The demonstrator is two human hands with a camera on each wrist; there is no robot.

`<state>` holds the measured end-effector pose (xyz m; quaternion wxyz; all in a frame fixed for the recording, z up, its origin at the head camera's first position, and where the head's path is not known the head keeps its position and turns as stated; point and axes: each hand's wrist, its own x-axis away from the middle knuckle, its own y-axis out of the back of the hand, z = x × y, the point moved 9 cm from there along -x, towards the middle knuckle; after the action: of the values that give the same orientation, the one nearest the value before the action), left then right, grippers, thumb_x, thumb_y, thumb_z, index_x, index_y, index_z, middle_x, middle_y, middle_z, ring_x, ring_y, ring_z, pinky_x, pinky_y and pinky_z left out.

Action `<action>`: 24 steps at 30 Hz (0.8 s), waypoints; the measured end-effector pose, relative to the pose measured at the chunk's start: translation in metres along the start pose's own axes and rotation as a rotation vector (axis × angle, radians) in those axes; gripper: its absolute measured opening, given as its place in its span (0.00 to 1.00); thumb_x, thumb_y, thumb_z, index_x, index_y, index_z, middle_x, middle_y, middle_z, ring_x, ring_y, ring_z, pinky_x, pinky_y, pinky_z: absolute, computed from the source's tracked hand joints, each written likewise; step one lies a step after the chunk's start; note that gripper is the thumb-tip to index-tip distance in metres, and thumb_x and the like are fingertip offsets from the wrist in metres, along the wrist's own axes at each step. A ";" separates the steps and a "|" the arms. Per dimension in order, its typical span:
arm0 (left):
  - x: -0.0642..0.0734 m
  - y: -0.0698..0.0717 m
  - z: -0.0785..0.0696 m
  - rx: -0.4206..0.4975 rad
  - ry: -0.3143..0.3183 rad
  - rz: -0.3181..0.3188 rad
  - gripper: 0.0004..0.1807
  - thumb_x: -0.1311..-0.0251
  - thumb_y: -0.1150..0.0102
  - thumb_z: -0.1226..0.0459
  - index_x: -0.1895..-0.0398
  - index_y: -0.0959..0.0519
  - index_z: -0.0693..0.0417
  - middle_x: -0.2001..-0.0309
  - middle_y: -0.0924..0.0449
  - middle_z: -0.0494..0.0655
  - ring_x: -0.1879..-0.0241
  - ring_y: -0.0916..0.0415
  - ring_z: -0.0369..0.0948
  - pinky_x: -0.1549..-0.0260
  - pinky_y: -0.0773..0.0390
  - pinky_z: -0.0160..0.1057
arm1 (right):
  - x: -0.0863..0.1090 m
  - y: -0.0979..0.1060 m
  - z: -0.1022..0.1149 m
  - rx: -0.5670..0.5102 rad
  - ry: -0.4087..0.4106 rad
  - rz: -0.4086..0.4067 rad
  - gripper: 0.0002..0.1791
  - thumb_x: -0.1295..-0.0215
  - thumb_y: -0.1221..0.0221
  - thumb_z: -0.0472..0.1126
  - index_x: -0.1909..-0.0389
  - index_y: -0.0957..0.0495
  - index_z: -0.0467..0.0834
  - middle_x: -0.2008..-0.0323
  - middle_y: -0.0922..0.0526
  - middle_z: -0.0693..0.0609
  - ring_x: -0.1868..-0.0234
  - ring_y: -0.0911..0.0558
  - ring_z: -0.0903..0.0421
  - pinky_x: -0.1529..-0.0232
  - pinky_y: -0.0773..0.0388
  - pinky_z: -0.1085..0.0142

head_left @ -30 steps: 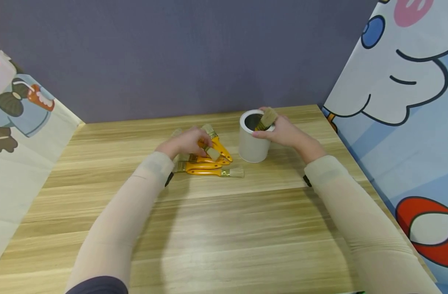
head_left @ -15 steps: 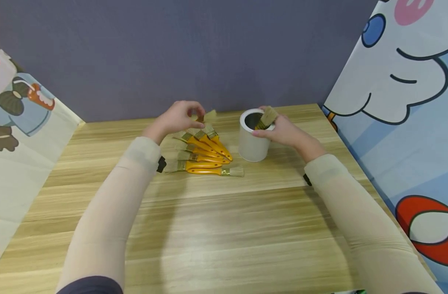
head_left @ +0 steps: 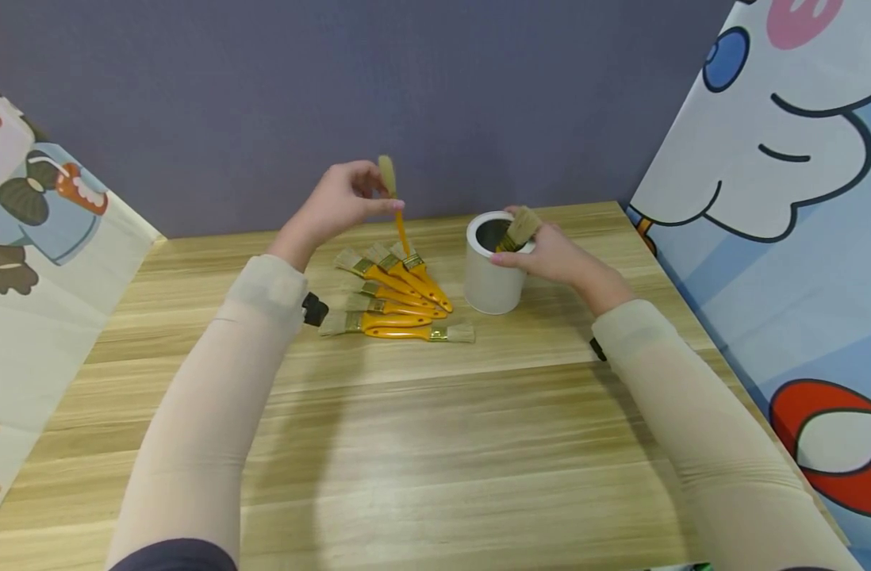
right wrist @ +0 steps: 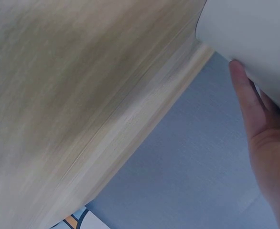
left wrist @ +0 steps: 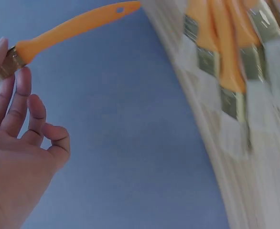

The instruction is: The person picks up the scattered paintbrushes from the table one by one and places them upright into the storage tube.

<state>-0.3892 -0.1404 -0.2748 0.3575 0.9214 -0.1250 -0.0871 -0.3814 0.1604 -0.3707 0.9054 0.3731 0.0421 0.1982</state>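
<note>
Bristles up and handle down, a paintbrush [head_left: 401, 227] is pinched by my left hand [head_left: 333, 205] above the table's back edge. In the left wrist view, thumb and fingertips grip it at the metal ferrule, and its orange handle [left wrist: 78, 26] points away. My right hand [head_left: 553, 258] holds the white can [head_left: 491, 284] by its upper right side, thumb at the front; its other fingers are mostly hidden. Another paintbrush [head_left: 519, 228] leans in the can, bristles above the rim. Several orange-handled paintbrushes [head_left: 400, 321] lie fanned out left of the can.
The wood-grain table [head_left: 435, 460] ends at a grey-purple wall [head_left: 435, 103] behind the can. Printed cartoon panels stand at the right [head_left: 821, 262] and left [head_left: 57, 262]. In the right wrist view, the can [right wrist: 254, 33] is close to the table's far edge.
My left hand has lifted one paintbrush up from the pile toward the back wall and turned it bristles up. The right hand and the can have stayed in place.
</note>
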 end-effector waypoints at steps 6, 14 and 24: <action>-0.005 0.002 -0.033 0.153 -0.017 -0.046 0.21 0.37 0.25 0.46 0.50 0.19 0.46 0.55 0.17 0.41 0.53 0.22 0.42 0.50 0.25 0.45 | -0.001 0.000 0.000 -0.017 0.007 -0.007 0.59 0.35 0.28 0.61 0.13 0.52 0.51 0.20 0.34 0.38 0.22 0.31 0.38 0.26 0.32 0.38; -0.018 -0.007 -0.093 0.211 -0.131 -0.069 0.17 0.36 0.24 0.51 0.51 0.18 0.46 0.57 0.15 0.38 0.51 0.18 0.40 0.47 0.24 0.40 | 0.000 0.002 0.001 -0.022 0.020 -0.023 0.57 0.34 0.28 0.60 0.14 0.49 0.50 0.23 0.31 0.39 0.26 0.27 0.40 0.30 0.27 0.40; -0.037 -0.035 -0.121 0.181 -0.172 -0.018 0.19 0.37 0.23 0.51 0.50 0.18 0.49 0.56 0.16 0.40 0.49 0.19 0.40 0.48 0.24 0.40 | -0.001 0.000 0.002 -0.031 0.025 -0.012 0.55 0.33 0.29 0.61 0.14 0.48 0.51 0.22 0.31 0.40 0.25 0.28 0.40 0.28 0.29 0.39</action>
<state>-0.3882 -0.0280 -0.2076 0.2601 0.9401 -0.1544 -0.1572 -0.3820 0.1589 -0.3696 0.9116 0.3564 0.0525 0.1980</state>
